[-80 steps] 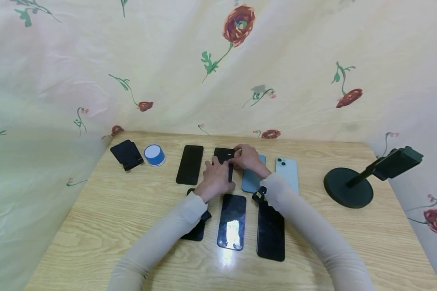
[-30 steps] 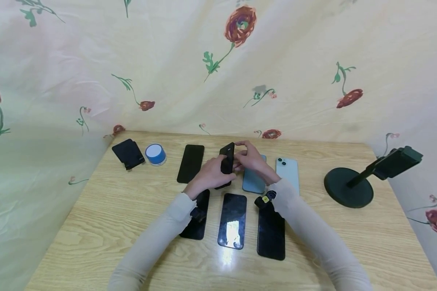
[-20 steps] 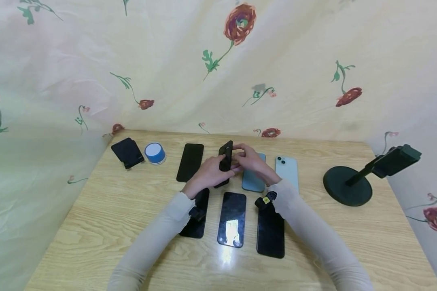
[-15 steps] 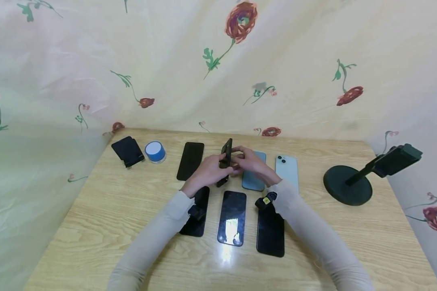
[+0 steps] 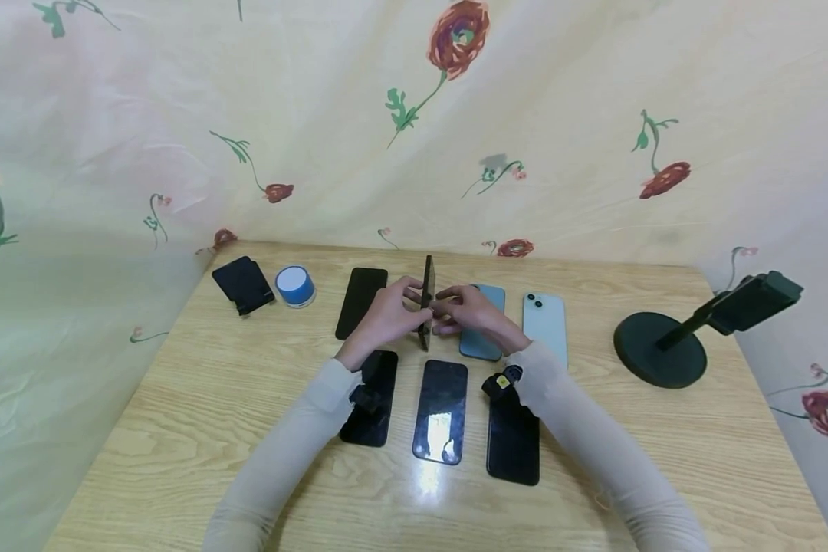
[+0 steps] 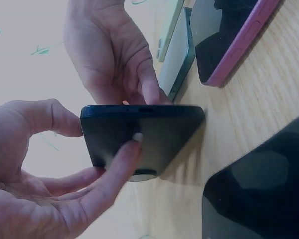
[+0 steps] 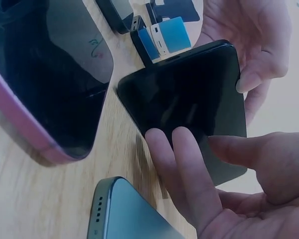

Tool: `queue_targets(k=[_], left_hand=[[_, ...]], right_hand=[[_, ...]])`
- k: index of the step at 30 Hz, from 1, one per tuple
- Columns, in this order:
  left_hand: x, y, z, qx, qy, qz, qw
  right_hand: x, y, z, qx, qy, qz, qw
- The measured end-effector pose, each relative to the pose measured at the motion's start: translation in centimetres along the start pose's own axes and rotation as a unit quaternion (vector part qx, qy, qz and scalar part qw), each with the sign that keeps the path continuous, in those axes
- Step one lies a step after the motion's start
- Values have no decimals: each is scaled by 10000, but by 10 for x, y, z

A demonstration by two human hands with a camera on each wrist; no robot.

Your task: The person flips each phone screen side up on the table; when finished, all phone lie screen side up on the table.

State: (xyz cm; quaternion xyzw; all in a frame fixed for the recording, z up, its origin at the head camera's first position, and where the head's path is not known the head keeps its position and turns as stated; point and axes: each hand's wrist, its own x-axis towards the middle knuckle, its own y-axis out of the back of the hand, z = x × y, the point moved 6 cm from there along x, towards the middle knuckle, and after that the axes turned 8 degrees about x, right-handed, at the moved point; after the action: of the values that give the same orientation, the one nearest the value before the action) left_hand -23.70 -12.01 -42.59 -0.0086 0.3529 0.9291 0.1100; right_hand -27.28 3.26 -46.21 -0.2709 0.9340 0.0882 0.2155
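Observation:
A black smartphone (image 5: 428, 272) stands nearly on edge above the table, seen edge-on in the head view. My left hand (image 5: 386, 314) grips it, thumb and fingers along its edges and one finger across the back, as the left wrist view shows. My right hand (image 5: 476, 310) is on the other side. In the right wrist view, its fingertips (image 7: 187, 144) lie fairly straight against the dark glossy face. Under my right hand is a blue phone (image 5: 479, 346). A black phone (image 5: 360, 303) lies left of the raised one.
Nearer me lie three dark phones (image 5: 379, 410), (image 5: 440, 410), (image 5: 514, 452). A light blue phone (image 5: 550, 318) and a black stand (image 5: 658, 349) are to the right. At back left sit a blue-and-white cylinder (image 5: 294, 286) and a flat black item (image 5: 243, 284). Patterned cloth hangs behind the table.
The black smartphone, lying low under both hands earlier, has been raised and turned until it is edge-on to the head view. My left hand has shifted slightly left and now grips it.

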Motion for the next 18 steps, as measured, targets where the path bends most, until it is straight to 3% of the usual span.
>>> queue_targets(k=[5, 10, 18], left_hand=[[1, 4, -6, -147, 62, 146, 9998], [-1, 6, -9, -381, 133, 34, 9992], [-4, 7, -21, -456, 335, -71, 9984]], right_hand=[[0, 1, 0, -49, -43, 158, 9999], [-2, 1, -1, -223, -44, 249, 9994], [-1, 3, 0, -993, 136, 801, 9917]])
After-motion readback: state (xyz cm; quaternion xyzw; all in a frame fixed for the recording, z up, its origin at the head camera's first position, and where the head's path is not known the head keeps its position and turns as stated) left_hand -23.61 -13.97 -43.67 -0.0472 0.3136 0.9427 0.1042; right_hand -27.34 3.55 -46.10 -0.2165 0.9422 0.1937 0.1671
